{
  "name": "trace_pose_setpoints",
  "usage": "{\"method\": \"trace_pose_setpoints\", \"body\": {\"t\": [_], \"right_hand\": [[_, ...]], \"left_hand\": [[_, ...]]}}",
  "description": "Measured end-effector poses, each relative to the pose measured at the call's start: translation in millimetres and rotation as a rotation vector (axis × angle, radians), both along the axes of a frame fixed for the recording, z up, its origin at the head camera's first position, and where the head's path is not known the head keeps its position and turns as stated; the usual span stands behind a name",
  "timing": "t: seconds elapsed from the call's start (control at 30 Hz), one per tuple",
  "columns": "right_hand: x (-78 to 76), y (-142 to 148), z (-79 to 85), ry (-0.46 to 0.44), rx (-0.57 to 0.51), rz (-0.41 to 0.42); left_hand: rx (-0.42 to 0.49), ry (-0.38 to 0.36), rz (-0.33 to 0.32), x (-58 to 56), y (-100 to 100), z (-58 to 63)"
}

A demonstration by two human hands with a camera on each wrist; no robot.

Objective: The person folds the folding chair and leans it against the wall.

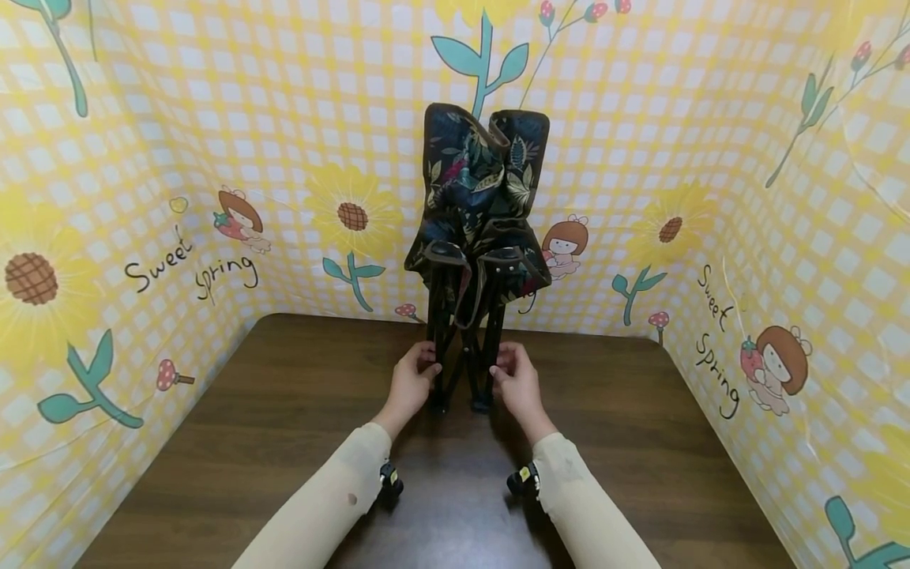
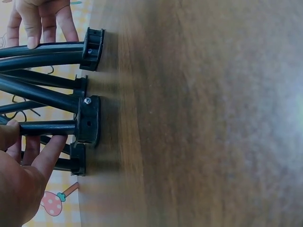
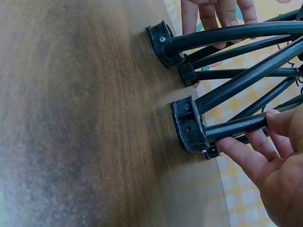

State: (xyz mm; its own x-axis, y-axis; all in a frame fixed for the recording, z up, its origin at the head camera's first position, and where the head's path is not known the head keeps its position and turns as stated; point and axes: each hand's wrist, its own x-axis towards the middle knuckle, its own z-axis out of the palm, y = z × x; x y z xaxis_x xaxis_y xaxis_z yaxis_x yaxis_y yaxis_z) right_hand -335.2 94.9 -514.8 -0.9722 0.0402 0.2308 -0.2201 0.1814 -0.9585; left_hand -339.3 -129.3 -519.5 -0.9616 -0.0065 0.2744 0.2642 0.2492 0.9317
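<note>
A partly folded camping chair (image 1: 475, 190) with dark, leaf-patterned fabric stands upright at the back of the table. Its black tubular legs cross below the seat, and their plastic feet (image 2: 87, 120) meet the tabletop. My left hand (image 1: 415, 381) grips the lower part of the left front leg between thumb and fingers. On the other side, my right hand (image 1: 519, 382) holds the right front leg at about the same height. The right wrist view shows the thumb above that leg tube (image 3: 236, 126) and fingers beneath it. The seat fabric sags in folds, hiding the upper frame.
The brown wooden table (image 1: 320, 506) extends in front of the chair and to both sides. Yellow-checked cloth (image 1: 341, 103) printed with sunflowers rises behind it and along the left and right edges. Dark devices (image 1: 389, 484) are strapped at both wrists.
</note>
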Motion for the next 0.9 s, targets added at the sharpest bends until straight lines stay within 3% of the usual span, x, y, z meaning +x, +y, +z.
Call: {"method": "trace_pose_setpoints", "body": {"t": [0.9], "right_hand": [[-17.3, -2.8, -3.6, 0.003, 0.052, -0.031]], "left_hand": [[-0.049, 0.028, 0.041, -11.8, 2.2, -1.9]]}}
